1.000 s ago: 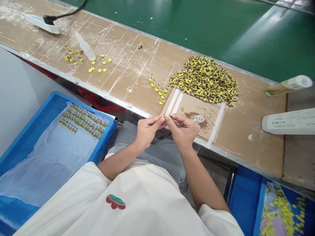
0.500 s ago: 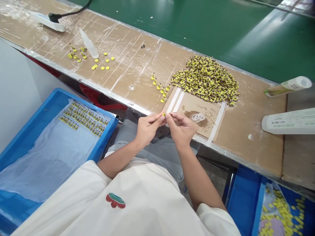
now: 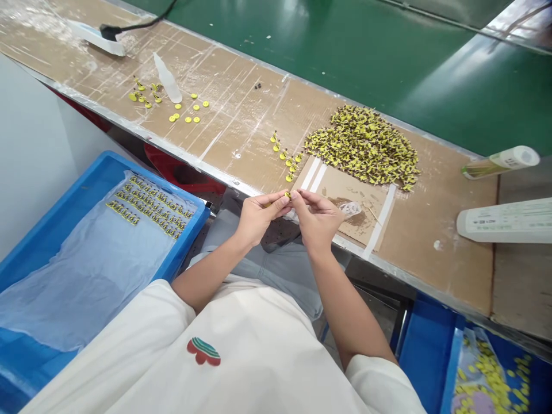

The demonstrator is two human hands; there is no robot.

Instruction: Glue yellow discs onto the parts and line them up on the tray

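Observation:
My left hand point(image 3: 257, 218) and my right hand point(image 3: 316, 217) meet at the table's near edge, fingertips pinched together on one small yellow piece point(image 3: 287, 195). Just behind them lies a taped-down cardboard sheet point(image 3: 345, 198) with a small glue blob and a thin stick on it. A big heap of yellow and dark small parts point(image 3: 364, 145) lies beyond the sheet. A few finished yellow pieces point(image 3: 286, 157) stand in a short row left of the heap.
A blue bin point(image 3: 64, 218) at my left holds plastic film and rows of yellow pieces point(image 3: 149, 206). More yellow discs and a small squeeze bottle point(image 3: 168, 86) lie far left. White bottles point(image 3: 504, 219) lie at right. A green conveyor belt point(image 3: 388, 52) runs behind. Another blue bin point(image 3: 435, 351) sits lower right.
Both hands have stayed pinched together on the small piece and have risen slightly toward the table edge. The view has shifted a little; nothing else moved.

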